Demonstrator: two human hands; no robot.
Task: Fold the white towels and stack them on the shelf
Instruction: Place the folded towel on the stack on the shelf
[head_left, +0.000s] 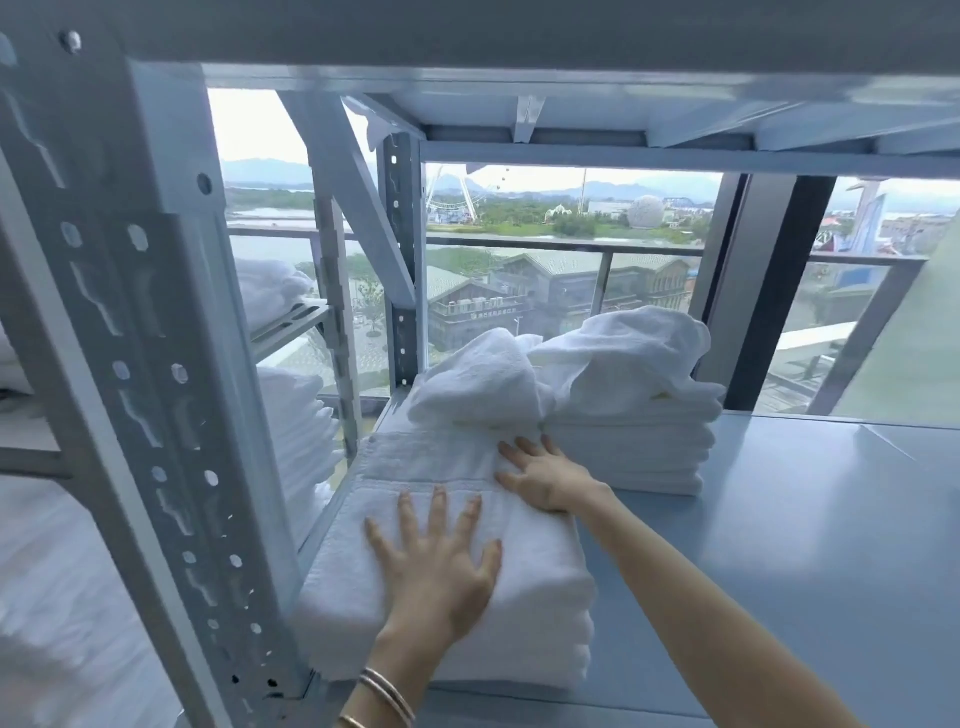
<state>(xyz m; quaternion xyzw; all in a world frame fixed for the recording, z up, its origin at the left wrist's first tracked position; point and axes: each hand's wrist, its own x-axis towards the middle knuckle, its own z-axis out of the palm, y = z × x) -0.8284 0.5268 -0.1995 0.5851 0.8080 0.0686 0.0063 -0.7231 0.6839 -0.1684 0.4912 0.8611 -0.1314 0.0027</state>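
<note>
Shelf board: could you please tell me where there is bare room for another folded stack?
The shelf board is bare to the right of the near stack and the far stack, crossed only by the right forearm. Crowded at left: both stacks, rumpled towels, left hand and right hand pressed flat on the near stack.

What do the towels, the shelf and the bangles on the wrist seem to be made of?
Towels: probably cotton terry, matt white; the surface is fuzzy, with a woven border band.
Shelf: looks like painted sheet metal, smooth pale blue-grey with a soft sheen; its post has punched holes and slots.
Bangles: likely metal, polished, gold to rose colour; they glint.
</note>
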